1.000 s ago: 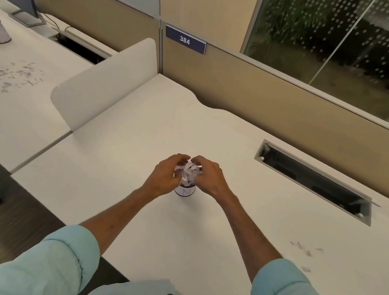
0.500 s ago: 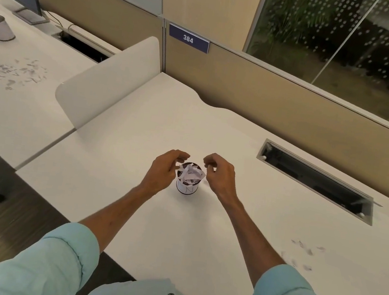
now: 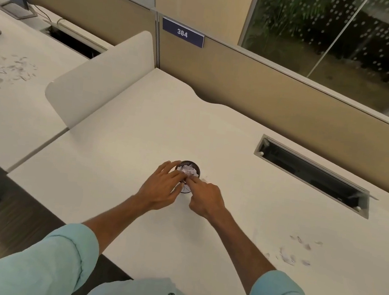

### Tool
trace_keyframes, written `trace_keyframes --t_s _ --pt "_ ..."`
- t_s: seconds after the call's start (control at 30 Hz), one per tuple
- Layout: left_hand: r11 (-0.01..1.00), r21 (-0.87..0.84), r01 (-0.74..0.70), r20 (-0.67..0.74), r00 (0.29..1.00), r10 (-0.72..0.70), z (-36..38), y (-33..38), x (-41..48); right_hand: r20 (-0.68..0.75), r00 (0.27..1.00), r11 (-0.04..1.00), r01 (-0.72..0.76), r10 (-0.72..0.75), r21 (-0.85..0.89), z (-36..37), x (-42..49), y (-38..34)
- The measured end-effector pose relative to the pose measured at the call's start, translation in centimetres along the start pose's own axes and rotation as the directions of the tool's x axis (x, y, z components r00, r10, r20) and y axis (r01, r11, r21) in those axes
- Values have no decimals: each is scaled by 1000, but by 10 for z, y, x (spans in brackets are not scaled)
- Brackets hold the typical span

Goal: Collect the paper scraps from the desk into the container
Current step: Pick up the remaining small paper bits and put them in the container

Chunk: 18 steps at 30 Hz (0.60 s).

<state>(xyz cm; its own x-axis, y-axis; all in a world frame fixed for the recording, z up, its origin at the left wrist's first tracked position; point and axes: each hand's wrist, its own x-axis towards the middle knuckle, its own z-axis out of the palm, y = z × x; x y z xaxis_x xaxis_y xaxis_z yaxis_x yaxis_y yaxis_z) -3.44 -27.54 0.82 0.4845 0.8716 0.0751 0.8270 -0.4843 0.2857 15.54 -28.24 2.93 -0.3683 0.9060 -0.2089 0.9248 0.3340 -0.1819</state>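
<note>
Pressing scraps (image 3: 189,171) into the brimming container (image 3: 195,165) mid-tabletop (image 3: 140,140), I lay my left hand (image 3: 161,187) flat and poke with my right hand (image 3: 206,200), fingers gripping nothing; loose scraps (image 3: 287,258) lie uncollected at right.

Container (image 3: 195,166) on desk (image 3: 127,144), paper scraps (image 3: 188,171) in it; loose scraps (image 3: 294,254) well to its right.

Soft even indoor light, faint shadows; motion blur lower left; wide-angle bending at edges.
</note>
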Motion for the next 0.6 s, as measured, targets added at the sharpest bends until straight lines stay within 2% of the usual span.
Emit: trace_keyframes --t_s 0.13,0.3,0.37,0.43,0.5,0.6 --pt "993 115 30 74 997 -38 2 4 1 58 998 995 12 -6 -98 -10 10 -7" --pt "987 142 77 151 984 -98 0 9 10 73 997 995 6 1 -96 -18 13 -8" --pt "985 156 75 158 982 -100 -2 8 12 17 999 999 -32 32 -20 -18 10 -5" --pt "986 150 67 135 987 -88 -5 8 11 -110 991 995 -62 71 81 -18 4 -2" --pt "990 132 54 88 994 -66 -6 8 7 -243 962 983 -87 124 160 -19 -2 3" --pt "996 80 34 -17 999 -32 -6 7 0 -316 917 950 -160 244 270 -21 -5 8"
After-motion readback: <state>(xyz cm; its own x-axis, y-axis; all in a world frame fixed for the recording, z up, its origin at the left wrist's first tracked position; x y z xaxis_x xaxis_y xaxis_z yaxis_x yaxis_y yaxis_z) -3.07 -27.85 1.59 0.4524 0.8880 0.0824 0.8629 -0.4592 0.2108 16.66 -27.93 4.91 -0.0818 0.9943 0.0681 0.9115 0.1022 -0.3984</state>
